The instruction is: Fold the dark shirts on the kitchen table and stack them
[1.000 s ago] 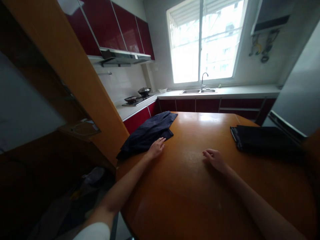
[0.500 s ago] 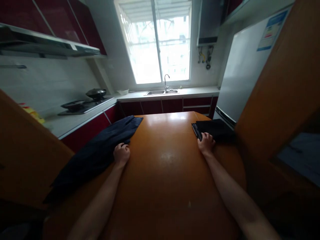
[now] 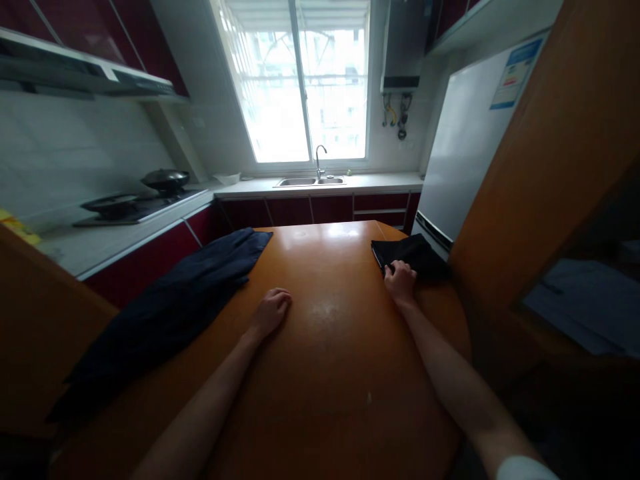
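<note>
Loosely curled, my left hand (image 3: 273,311) is over the middle-left of the wooden table (image 3: 330,360), apart from the cloth, with nothing visible in it. To its left a dark navy garment (image 3: 185,293), perhaps trousers, lies spread along the table's left side and hangs over the edge. On the right, my right hand (image 3: 400,280) has its fingers bent over the near left corner of a folded black garment (image 3: 423,257). The thumb side and part of that corner are hidden by the hand.
Beyond the table a counter holds a sink (image 3: 299,182) with a faucet (image 3: 319,162). Pans (image 3: 165,180) sit on the stove at left. A white fridge (image 3: 475,133) and an open wooden door (image 3: 540,147) stand at right.
My left hand has moved right, away from the navy garment and toward the table's middle. My right hand stays at the black garment. The view has shifted slightly right.
</note>
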Available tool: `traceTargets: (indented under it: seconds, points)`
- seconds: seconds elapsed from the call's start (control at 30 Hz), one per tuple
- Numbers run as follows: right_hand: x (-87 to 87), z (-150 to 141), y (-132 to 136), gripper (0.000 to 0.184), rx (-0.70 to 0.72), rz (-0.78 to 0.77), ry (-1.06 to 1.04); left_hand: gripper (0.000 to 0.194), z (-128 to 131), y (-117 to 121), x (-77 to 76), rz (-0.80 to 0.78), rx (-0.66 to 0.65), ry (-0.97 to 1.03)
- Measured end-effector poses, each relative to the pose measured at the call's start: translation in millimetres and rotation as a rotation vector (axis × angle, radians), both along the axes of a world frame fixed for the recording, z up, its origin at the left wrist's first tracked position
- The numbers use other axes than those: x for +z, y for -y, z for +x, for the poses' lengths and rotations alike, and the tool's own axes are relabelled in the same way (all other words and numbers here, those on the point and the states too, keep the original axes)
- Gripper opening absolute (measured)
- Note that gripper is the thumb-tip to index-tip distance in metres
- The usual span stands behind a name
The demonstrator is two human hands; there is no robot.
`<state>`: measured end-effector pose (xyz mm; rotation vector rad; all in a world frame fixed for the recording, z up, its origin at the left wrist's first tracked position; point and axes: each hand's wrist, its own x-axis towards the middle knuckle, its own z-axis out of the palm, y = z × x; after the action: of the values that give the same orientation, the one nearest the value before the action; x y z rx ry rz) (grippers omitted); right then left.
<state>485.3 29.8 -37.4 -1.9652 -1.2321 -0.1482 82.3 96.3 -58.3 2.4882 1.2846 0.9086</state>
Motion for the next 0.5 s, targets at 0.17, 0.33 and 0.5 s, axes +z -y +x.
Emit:
traceTargets:
  seconds: [0.17,0.33,0.5]
  points:
    - [9.9,-81,30,0.024,0.745,-0.099,-0.387,0.027,-3,0,-2.2,-0.068,0.059,0.165]
    - [23.6,-117,57,0.041,1.087,-0.190,-1.057,0.036,-2,-2,-2.4,-0.291,0.096,0.448]
    - [18.0,-97,39,0.036,0.826,-0.066,-1.405,0.040,-4,5,12.0,-0.327,-0.004,0.595]
